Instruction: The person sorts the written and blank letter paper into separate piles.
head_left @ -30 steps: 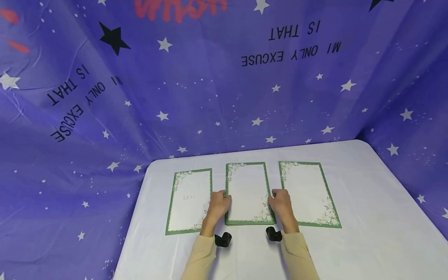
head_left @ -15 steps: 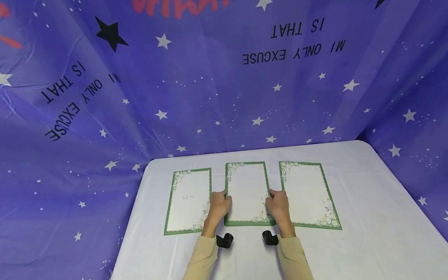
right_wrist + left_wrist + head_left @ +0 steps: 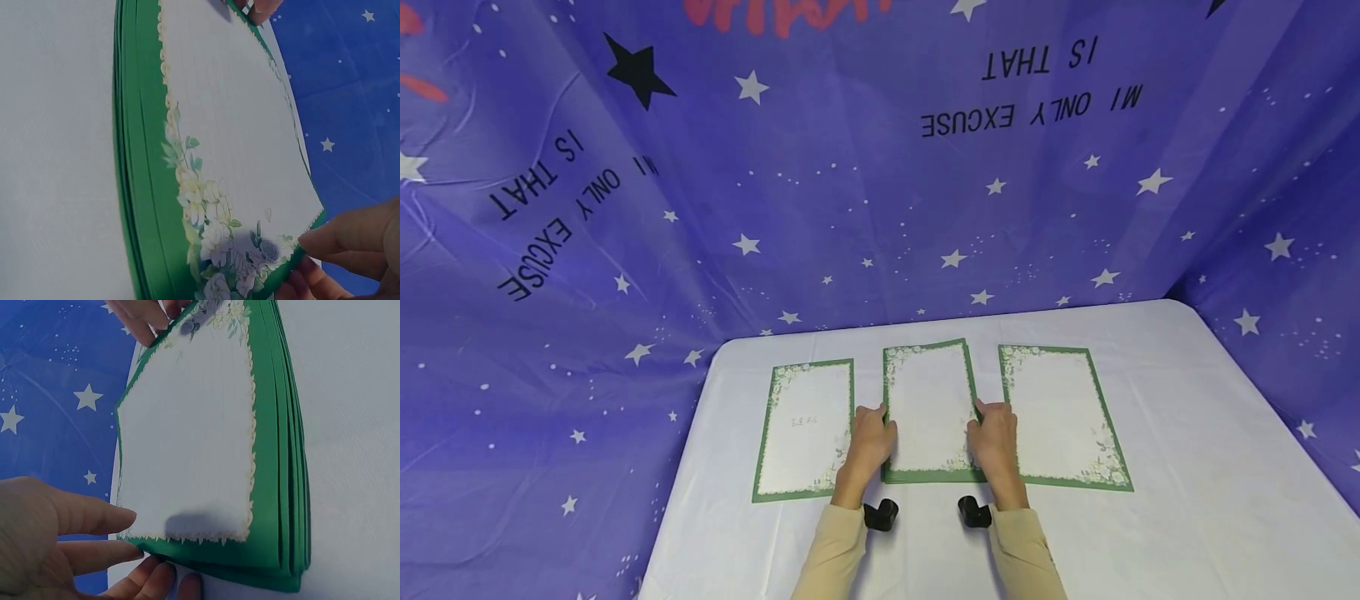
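Note:
A stack of white paper sheets with green, flower-printed borders lies between my two hands in the head view. My left hand pinches its left edge; in the left wrist view the thumb is above the paper and several fingers are at or under the edge. On the opposite edge my right hand pinches the paper, its thumb on the printed flowers in the right wrist view. The upper sheets bow a little, and their green edges fan slightly apart. Some fingertips are hidden beneath the paper.
Left of the stack lies a matching sheet with faint handwriting. To the right is another bordered sheet without visible writing. Both rest on the white-covered table. A purple star-printed cloth hangs behind and at the sides.
The stack's far right corner has risen, leaving a layer visible below it. My right hand has shifted slightly left. The left hand stays almost in place.

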`<state>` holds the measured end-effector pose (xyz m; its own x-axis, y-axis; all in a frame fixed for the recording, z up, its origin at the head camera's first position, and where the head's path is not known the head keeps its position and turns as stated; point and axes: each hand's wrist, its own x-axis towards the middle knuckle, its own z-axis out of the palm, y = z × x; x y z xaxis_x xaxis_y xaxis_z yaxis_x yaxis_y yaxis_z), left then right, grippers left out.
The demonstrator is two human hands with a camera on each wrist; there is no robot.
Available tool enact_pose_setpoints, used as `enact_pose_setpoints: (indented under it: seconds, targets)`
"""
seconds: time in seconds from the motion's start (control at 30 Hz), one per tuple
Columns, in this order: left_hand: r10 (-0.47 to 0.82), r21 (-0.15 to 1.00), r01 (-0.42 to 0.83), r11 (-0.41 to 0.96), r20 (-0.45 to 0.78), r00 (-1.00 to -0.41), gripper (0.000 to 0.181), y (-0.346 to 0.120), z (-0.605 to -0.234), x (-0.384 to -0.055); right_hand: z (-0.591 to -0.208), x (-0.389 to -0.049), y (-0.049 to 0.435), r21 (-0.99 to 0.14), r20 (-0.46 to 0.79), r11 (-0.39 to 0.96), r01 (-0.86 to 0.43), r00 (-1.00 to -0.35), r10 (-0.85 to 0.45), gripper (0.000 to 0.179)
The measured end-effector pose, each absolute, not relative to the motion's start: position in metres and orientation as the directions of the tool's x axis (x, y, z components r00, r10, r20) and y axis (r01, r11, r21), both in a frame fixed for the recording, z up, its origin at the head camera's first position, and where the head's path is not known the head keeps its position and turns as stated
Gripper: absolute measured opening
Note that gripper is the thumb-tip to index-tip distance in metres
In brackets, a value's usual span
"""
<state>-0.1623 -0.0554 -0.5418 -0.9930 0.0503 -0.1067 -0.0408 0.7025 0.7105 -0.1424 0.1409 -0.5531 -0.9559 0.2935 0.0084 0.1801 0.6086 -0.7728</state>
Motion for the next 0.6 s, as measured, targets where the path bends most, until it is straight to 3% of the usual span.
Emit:
enact_pose_setpoints:
  seconds: [0.23,0.6]
  targets:
    - [0.022,0.742,-0.046,0.669,-0.082,-0.996,0.042,-0.0592,-0.5449,-0.1611,-0.5546,-0.1409,0.1415,-0.820,-0.030,0.536,0.201,-0.950,0.311,0.041]
    - [0.083,0.798,0.040,0.601,-0.013,-0.996,0.044,-0.0575,-0.5386,-0.1597,-0.5483,-0.1392,0.1467,-0.854,0.033,0.505,0.123,-0.956,0.290,0.045]
